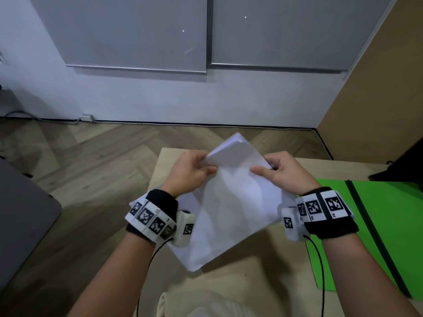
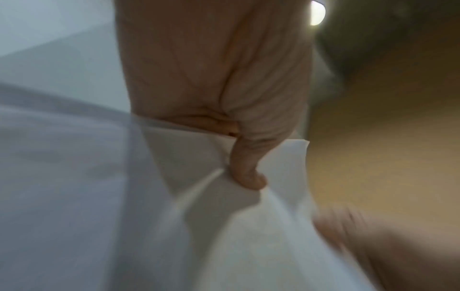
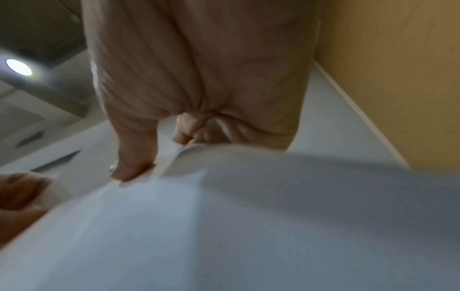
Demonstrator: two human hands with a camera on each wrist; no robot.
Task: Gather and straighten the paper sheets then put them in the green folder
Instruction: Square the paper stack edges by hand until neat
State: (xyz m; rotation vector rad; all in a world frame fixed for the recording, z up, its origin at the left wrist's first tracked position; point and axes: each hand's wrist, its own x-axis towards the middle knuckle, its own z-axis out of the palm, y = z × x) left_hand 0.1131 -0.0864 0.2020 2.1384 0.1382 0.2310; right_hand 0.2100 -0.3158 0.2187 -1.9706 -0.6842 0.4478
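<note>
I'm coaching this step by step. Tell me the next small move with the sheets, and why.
Probably tap the sheets edge-down on the table to square them. Both the left hand and right hand grip the stack in the air by its far end, its corners are fanned and one top corner curls, and the green folder lies closed at the right, so squaring likely comes first.

A dark object sits at the wooden table's far right.

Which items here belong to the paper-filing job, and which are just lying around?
Job:
paper sheets, gripped by left hand and right hand
green folder, flat on the table

Lying about:
dark object at the table's far right
grey surface at left
</note>
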